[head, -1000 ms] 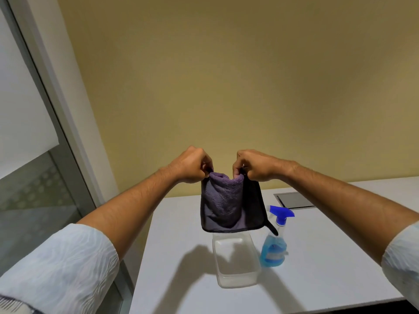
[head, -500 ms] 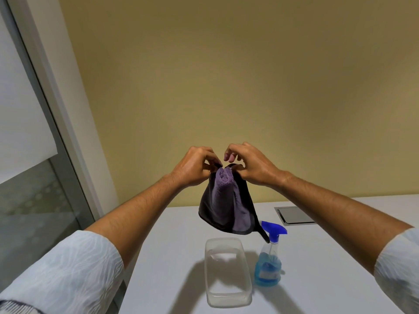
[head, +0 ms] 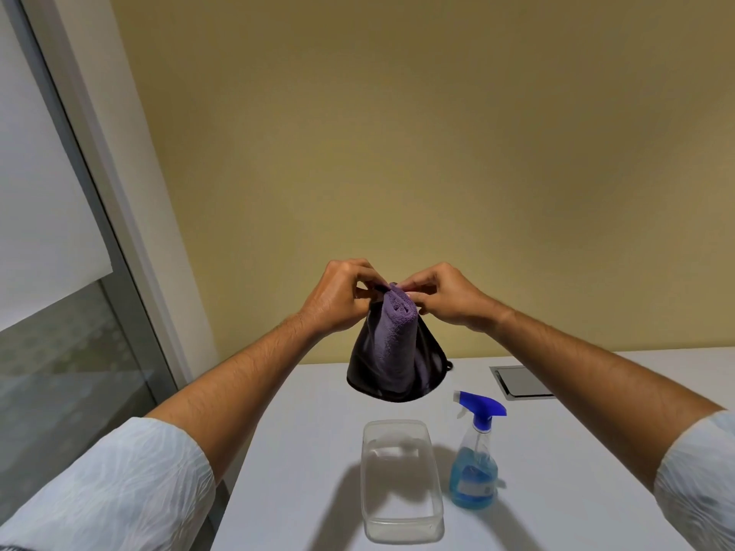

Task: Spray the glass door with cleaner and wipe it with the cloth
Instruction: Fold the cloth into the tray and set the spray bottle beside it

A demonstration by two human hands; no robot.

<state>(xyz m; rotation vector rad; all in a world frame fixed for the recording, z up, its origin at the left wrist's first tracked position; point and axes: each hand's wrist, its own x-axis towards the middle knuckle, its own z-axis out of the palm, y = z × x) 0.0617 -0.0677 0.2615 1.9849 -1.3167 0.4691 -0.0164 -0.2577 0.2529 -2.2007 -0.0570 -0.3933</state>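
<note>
Both arms are stretched out in front of the person, and the purple microfibre cloth (head: 391, 347) hangs in the air between the two hands, well above the white bench (head: 576, 463). The left hand (head: 338, 298) pinches the cloth's top edge from its side with curled fingers, and the right hand (head: 445, 296) pinches the same bunched top from the other side, fingertips almost meeting the left ones. Below that grip the cloth falls in a loose cone, lighter purple pile down the middle and darker folds on the outside, with a dark trimmed hem at the bottom.

On the bench beneath it stands a clear plastic container (head: 401, 479), rectangular with rounded corners. Just beside it, to the right, the spray bottle (head: 475, 459) stands upright, blue liquid in its lower part, blue trigger head on top. Farther back on the bench, a grey hatch (head: 521, 381) lies flush in the surface.

The glass door (head: 67, 375) runs along the left, with a grey frame and a white frosted panel over its upper part. A plain yellow wall (head: 437, 133) fills the background. Both forearms are bare, with pale textured sleeves (head: 119, 491) at the elbows.
</note>
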